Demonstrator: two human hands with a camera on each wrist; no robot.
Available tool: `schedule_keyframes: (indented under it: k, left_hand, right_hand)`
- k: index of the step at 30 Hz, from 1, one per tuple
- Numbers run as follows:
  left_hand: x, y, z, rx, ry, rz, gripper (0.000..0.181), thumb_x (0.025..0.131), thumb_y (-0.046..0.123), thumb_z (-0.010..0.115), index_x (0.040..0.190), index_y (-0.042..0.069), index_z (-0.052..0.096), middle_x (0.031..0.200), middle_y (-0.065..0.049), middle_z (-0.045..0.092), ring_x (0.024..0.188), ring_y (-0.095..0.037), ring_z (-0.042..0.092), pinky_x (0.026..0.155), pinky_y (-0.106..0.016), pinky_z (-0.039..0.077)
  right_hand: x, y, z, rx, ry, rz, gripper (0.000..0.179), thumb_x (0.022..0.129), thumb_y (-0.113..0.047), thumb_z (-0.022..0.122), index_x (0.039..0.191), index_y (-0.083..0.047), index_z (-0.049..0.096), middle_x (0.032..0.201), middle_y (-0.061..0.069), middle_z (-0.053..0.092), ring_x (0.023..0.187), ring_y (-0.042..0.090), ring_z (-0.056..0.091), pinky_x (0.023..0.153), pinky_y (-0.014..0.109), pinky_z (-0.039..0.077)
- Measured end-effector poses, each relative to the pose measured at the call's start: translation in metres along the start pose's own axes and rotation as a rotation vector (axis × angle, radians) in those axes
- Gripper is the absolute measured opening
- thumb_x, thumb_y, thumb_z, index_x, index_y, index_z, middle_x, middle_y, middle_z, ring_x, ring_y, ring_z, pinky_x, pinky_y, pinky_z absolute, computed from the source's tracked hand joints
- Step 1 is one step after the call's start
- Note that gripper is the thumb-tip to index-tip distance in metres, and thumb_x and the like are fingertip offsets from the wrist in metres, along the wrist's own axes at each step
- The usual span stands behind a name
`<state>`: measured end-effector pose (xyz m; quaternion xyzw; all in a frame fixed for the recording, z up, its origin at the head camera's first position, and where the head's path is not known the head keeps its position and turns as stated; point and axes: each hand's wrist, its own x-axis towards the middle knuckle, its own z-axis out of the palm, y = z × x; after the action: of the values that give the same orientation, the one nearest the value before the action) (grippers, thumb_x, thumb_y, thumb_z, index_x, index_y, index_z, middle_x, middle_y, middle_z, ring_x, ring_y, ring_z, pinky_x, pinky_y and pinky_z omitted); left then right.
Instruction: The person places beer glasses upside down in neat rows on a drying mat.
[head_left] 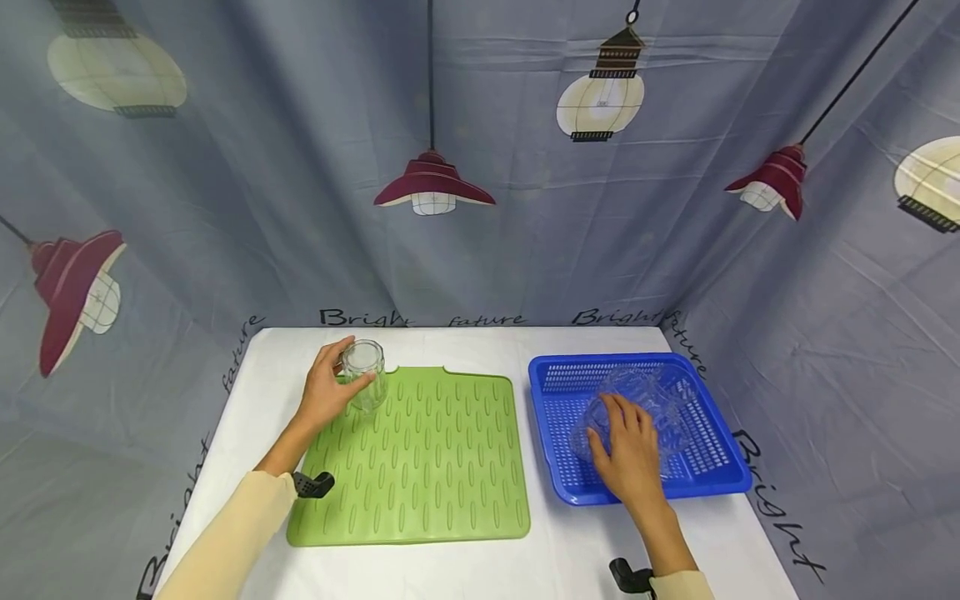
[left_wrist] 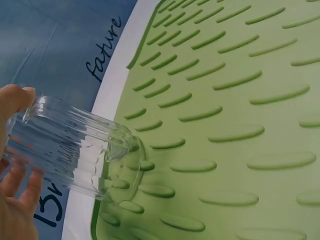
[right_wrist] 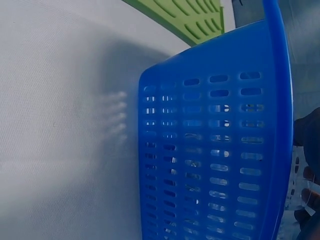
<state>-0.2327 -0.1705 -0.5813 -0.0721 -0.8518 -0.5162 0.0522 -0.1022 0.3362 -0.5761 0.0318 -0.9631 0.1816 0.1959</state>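
My left hand point(head_left: 324, 393) holds a clear ribbed glass cup point(head_left: 370, 377) between thumb and fingers, over the far left corner of the green mat point(head_left: 420, 467). In the left wrist view the cup point(left_wrist: 75, 145) tilts a little, its base at the mat's edge. My right hand point(head_left: 632, 450) reaches into the blue basket point(head_left: 558, 492), its fingers curled at a clear glass point(head_left: 581, 433). Around it lie other clear glassware point(head_left: 667, 408), hard to tell apart. From the right wrist, the basket's wall and rim point(right_wrist: 282, 125) hide most of that hand.
The mat and basket stand side by side on a white-covered table point(head_left: 442, 575), with a narrow strip of cloth between them. A grey-blue curtain point(head_left: 480, 258) printed with lamps hangs behind and at both sides.
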Motion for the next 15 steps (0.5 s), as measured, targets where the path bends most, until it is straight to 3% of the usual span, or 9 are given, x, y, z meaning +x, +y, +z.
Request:
schedule_keyframes:
  k: [15]
  left_hand:
    - [0.0003, 0.0004, -0.0092, -0.051, -0.137, -0.017, 0.081, 0.102, 0.015, 0.076, 0.169, 0.008, 0.031, 0.173, -0.028, 0.029, 0.16, -0.055, 0.031, 0.128, -0.069, 0.037]
  right_hand:
    - [0.0, -0.0013, -0.0005, 0.005, -0.006, 0.019, 0.063, 0.097, -0.017, 0.077, 0.152, -0.002, 0.051, 0.153, 0.027, 0.051, 0.139, 0.053, 0.042, 0.113, 0.071, 0.036]
